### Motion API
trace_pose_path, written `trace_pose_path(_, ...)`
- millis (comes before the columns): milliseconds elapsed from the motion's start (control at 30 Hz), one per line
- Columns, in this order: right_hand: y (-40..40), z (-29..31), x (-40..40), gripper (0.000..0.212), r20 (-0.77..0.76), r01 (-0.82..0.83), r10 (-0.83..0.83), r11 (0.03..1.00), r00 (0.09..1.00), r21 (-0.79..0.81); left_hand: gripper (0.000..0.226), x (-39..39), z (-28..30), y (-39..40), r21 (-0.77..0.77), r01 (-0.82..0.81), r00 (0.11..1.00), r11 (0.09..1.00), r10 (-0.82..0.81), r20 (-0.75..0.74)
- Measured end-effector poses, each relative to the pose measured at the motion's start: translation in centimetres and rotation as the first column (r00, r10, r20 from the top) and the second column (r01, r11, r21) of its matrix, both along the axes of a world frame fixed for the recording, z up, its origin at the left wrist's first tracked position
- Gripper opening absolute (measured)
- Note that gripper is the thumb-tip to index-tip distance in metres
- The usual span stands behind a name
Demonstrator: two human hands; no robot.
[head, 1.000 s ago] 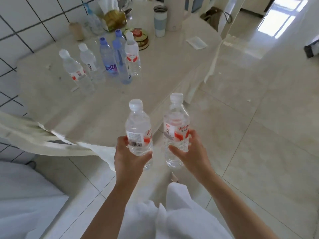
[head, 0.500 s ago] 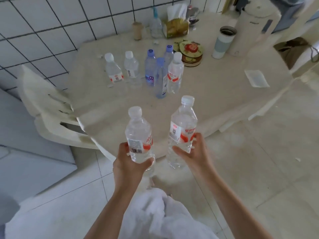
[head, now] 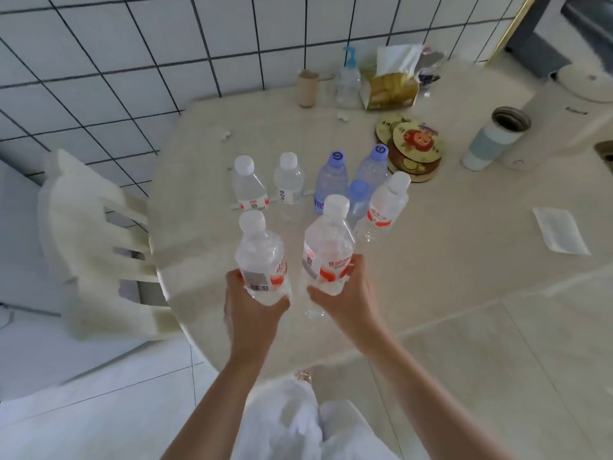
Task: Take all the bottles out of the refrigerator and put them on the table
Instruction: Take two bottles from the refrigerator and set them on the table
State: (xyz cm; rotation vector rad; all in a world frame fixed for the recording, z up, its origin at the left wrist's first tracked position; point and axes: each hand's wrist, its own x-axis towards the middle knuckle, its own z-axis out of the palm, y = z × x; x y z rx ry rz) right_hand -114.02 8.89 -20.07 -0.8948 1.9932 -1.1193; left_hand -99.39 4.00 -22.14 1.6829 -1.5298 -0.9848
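Observation:
My left hand [head: 248, 313] grips a clear water bottle [head: 260, 257] with a white cap and red label, held upright above the near part of the cream table [head: 447, 277]. My right hand [head: 345, 293] grips a second, taller clear water bottle [head: 328, 247] of the same kind beside it. Farther back on the table stand several bottles: two small clear ones [head: 250, 185] [head: 289, 177], three blue-capped ones [head: 331, 180] [head: 373, 164] [head: 358, 200], and one red-labelled clear bottle [head: 384, 207].
A white chair [head: 86, 247] stands at the table's left edge by the tiled wall. At the back are a tissue box [head: 391, 84], a pump bottle [head: 348, 81], round coasters [head: 411, 144], a tumbler [head: 497, 137], a white kettle [head: 564, 117] and a folded cloth [head: 560, 230].
I have come closer to the table. Both hands have carried their bottles forward, from in front of the table edge to above the tabletop, near the standing bottles.

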Motion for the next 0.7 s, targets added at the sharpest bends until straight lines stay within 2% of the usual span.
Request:
trace_pose_path(133, -4.7, -1.3, -0.1, 0.063, -0.046, 0.013, -0.014, 1.000, 0.999, -0.028, 0.075, -1.4, -1.5, -3.9, -0.041, -0.058, 0.998, 0.997, 0.057, -0.019)
trace_pose_path(333, -9.3, -4.4, -0.4, 0.067, -0.075, 0.044, -0.049, 0.997, 0.996, -0.060, 0.071, -3.0, -3.7, -8.1, -0.030, -0.113, 0.994, 0.993, 0.113, -0.012)
trace_pose_path(700, -12.2, -7.9, -1.4, 0.076, -0.103, 0.071, -0.074, 0.997, 0.992, -0.028, 0.071, -4.7, -6.7, -9.9, -0.029, -0.181, 0.982, 0.983, 0.179, -0.055)
